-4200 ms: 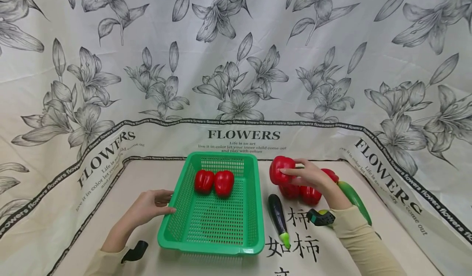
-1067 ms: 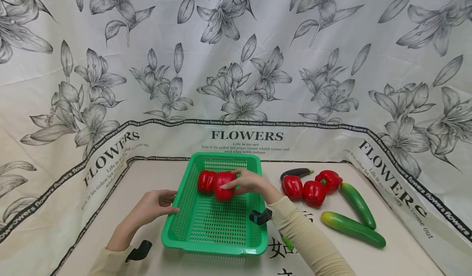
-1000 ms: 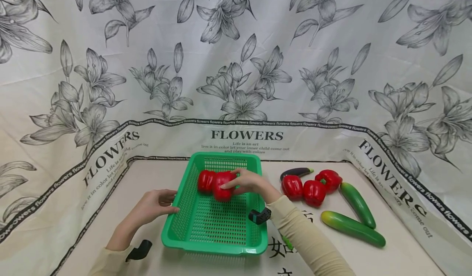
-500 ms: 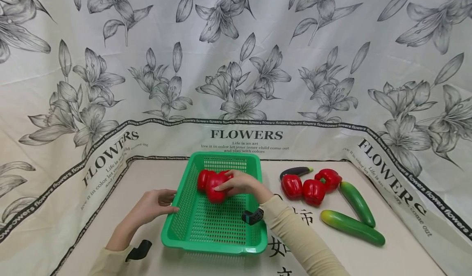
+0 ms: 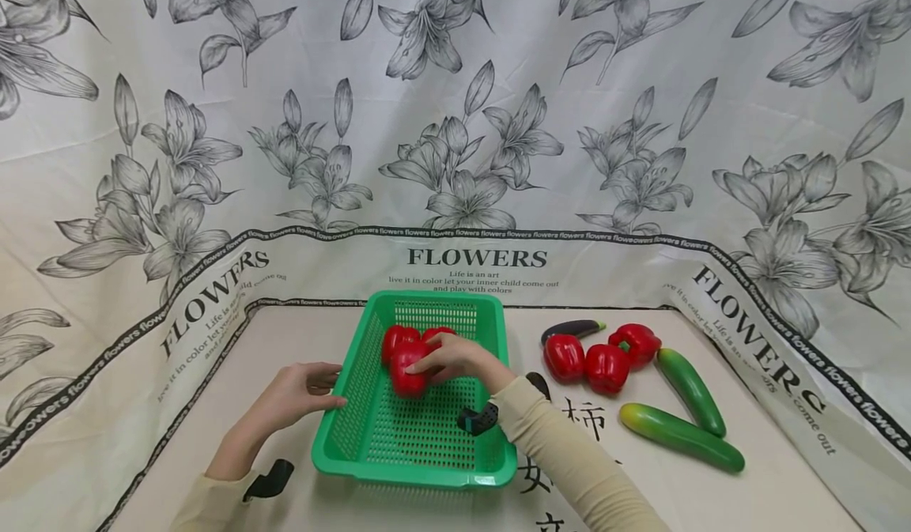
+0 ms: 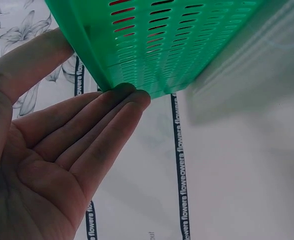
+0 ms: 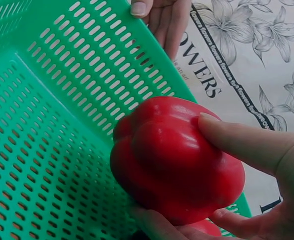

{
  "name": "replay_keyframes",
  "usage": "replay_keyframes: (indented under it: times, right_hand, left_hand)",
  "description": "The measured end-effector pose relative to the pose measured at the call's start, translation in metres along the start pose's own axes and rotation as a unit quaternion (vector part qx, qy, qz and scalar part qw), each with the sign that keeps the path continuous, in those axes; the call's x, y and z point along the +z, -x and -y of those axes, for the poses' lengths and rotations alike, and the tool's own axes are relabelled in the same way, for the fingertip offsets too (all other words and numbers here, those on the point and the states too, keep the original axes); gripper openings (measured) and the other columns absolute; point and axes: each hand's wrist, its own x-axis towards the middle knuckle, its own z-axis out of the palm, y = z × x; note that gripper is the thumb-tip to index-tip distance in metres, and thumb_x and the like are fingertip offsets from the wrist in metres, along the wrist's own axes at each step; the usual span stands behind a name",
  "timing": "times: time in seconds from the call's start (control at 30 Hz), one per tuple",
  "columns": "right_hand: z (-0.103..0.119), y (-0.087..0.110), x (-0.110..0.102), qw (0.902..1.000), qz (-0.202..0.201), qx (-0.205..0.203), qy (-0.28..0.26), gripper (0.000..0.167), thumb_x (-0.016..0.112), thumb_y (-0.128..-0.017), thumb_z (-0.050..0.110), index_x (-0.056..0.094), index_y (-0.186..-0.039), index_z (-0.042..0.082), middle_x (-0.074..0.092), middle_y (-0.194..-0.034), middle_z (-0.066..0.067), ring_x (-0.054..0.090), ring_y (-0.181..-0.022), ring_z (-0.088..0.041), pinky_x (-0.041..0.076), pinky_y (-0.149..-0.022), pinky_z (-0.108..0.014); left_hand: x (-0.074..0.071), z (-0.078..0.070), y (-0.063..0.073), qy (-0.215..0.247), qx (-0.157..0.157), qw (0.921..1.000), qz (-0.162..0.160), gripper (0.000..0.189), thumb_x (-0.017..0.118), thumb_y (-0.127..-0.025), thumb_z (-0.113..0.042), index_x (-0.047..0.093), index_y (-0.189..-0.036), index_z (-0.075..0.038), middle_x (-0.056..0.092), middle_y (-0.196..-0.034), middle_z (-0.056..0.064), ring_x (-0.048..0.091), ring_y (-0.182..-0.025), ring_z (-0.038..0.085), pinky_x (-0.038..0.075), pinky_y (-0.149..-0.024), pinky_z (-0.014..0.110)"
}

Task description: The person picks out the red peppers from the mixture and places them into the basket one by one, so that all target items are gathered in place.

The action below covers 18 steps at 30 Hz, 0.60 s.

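Note:
My right hand [image 5: 459,358] holds a red bell pepper [image 5: 407,380] inside the green perforated basket [image 5: 413,477]. In the right wrist view the thumb [image 7: 236,137] lies across the pepper's side, with the fingers partly hidden beneath it. Behind the held pepper are two more red bell peppers, one at left [image 5: 398,339] and one at right [image 5: 434,332]. At the basket's left side is my left hand [image 5: 285,396], its thumb touching the rim. In the left wrist view the straight fingers [image 6: 104,135] reach the basket's outer wall.
Right of the basket lie three red bell peppers [image 5: 606,369], a dark eggplant [image 5: 565,332] and two green cucumbers, one upright [image 5: 689,390] and one slanting [image 5: 679,437]. Another eggplant [image 5: 538,384] is mostly hidden by the right sleeve. A flower-printed cloth [image 5: 455,160] hangs behind.
My right hand brings a pepper from the right-hand group into the basket, then shifts it left and nearer, uncovering the right-rear pepper. The left hand stays at the rim.

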Motion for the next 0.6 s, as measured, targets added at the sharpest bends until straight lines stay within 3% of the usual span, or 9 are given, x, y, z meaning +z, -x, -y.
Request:
replay_keyframes:
  times: [0.6]
  right_hand:
    - [-0.001, -0.013, 0.010, 0.9994, 0.019, 0.023, 0.017, 0.061, 0.078, -0.078, 0.014, 0.046, -0.127, -0.005, 0.055, -0.114, -0.014, 0.055, -0.105, -0.029, 0.054, -0.090, -0.048]
  left_hand:
    - [0.000, 0.000, 0.000, -0.001, 0.003, 1.0000, 0.001, 0.060, 0.079, -0.077, -0.027, 0.058, -0.125, 0.001, 0.067, -0.114, 0.016, 0.067, -0.100, 0.029, 0.059, -0.080, 0.037]
